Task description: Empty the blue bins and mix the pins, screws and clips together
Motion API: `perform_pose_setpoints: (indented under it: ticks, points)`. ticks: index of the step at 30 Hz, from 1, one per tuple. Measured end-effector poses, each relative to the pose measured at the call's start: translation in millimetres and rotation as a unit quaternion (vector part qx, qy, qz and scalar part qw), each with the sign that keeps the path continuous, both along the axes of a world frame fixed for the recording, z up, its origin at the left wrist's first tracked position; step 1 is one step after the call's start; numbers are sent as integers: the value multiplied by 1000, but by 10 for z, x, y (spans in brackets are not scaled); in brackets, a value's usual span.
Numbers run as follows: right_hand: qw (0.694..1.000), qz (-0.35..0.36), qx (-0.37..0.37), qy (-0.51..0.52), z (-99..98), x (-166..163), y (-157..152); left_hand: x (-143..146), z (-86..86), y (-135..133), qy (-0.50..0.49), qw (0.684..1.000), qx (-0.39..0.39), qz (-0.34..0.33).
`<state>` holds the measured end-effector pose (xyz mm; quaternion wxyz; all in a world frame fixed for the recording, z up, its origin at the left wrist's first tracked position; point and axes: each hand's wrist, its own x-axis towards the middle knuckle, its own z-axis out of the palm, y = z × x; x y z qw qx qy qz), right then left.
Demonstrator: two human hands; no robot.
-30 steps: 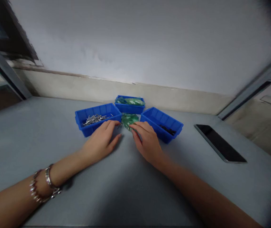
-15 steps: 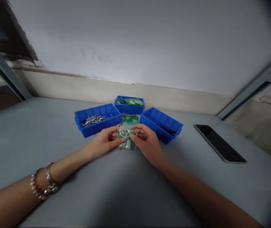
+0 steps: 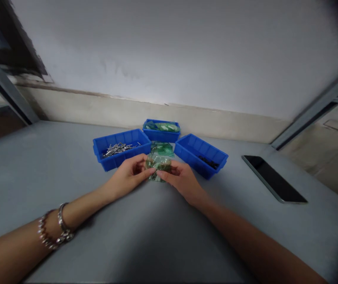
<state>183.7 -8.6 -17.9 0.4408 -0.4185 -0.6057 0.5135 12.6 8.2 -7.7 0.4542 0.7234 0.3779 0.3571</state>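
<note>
Between my two hands is a small clear-green plastic bag [image 3: 158, 162], with thin metallic bits showing inside. My left hand [image 3: 133, 171] pinches its left side, thumb at the front and fingers behind. My right hand [image 3: 182, 179] grips the right side the same way, and the two thumb tips nearly meet at the bag's lower part. Just beyond lies another green plastic bag [image 3: 165, 148] on the table, partly hidden by the held one. To the left, a blue bin [image 3: 103, 144] contains a heap of silver metal pins [image 3: 118, 149].
A second blue bin [image 3: 183, 146] at the right contains small dark pieces [image 3: 208, 161]. Against the wall, a third blue bin [image 3: 161, 137] carries folded green bags [image 3: 163, 126]. A dark-screened phone or tablet [image 3: 272, 177] lies on the grey table [image 3: 68, 165] at far right.
The top of the bag has been folded or turned, and both thumbs have shifted closer together on it. My right hand has dropped slightly. The bins and phone stay put.
</note>
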Motion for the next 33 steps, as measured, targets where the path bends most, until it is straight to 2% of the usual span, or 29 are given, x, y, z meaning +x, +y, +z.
perform_pose_setpoints:
  ticks: [4, 7, 9, 12, 14, 17, 26, 29, 33]
  points:
    - [1000, -11, 14, -1, -13, 5, 0, -27, -6, -12, 45, 997, 57, 11]
    - [999, -35, 26, -5, -25, 18, 10, -47, 18, -27, 57, 996, 58, 27]
    - [999, -40, 31, 7, -39, 28, 20, -53, 39, -27, 39, 998, 37, 39]
    - [998, -28, 45, 20, -59, 43, 35, -47, 47, -10, -9, 998, -41, 35]
    - [998, -23, 57, 14, -65, 50, 40, -34, 37, 0, -31, 994, -98, 29]
    - [997, -21, 69, -6, -60, 56, 39, -14, 17, -1, -54, 988, -144, 23]
    - [994, -41, 98, -22, -33, 46, 13, -20, 13, -12, -83, 987, -137, 19]
    - [996, -39, 76, 9, -44, 32, 23, -21, 14, -7, -88, 988, -122, 22]
    - [998, -48, -2, 52, -43, 23, 37, -21, 4, 7, -112, 988, -96, 44]
